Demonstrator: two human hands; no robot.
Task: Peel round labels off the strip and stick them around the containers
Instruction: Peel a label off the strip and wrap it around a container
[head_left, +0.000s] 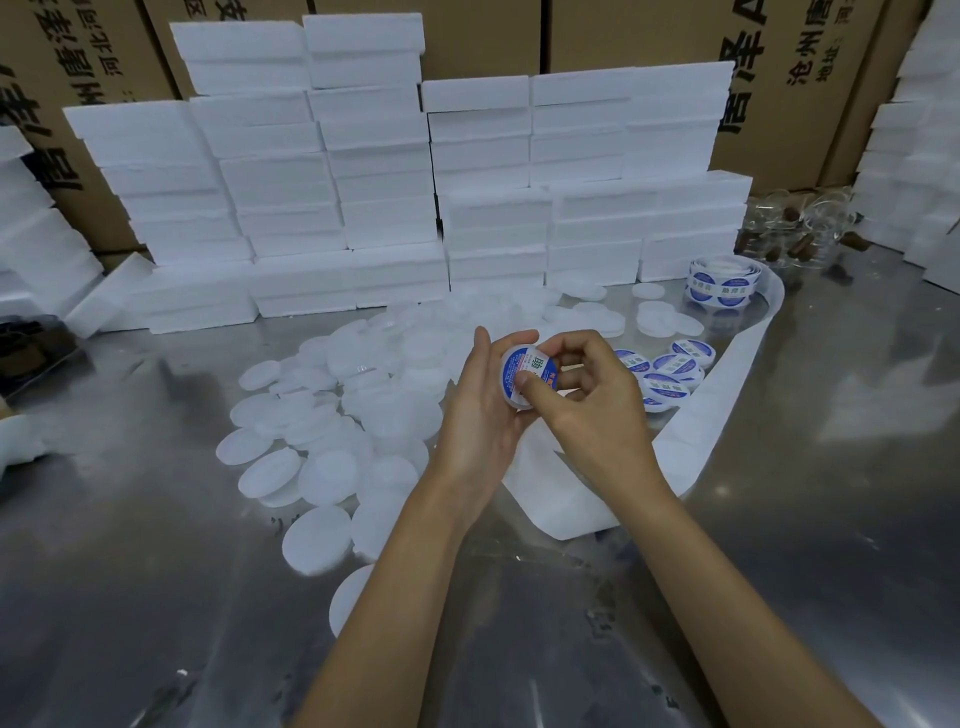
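Container (522, 376), small, light, stiff plastic, likely slick; left hand (480, 410) cradles rim at 9 o'clock; right hand (587, 395) thumb presses label (524, 364).

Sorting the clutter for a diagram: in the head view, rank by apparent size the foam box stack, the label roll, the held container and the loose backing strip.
1. foam box stack
2. backing strip
3. and 4. label roll and held container: look alike, and the container is nearer, so unranked.

A packing area of a warehouse or small factory is showing here: tall brown printed cardboard cartons (613, 31) are lining the back, stacked white foam boxes (322, 171) are standing before them, and a reflective steel worktable (130, 597) is carrying scattered round white plastic containers (317, 467).
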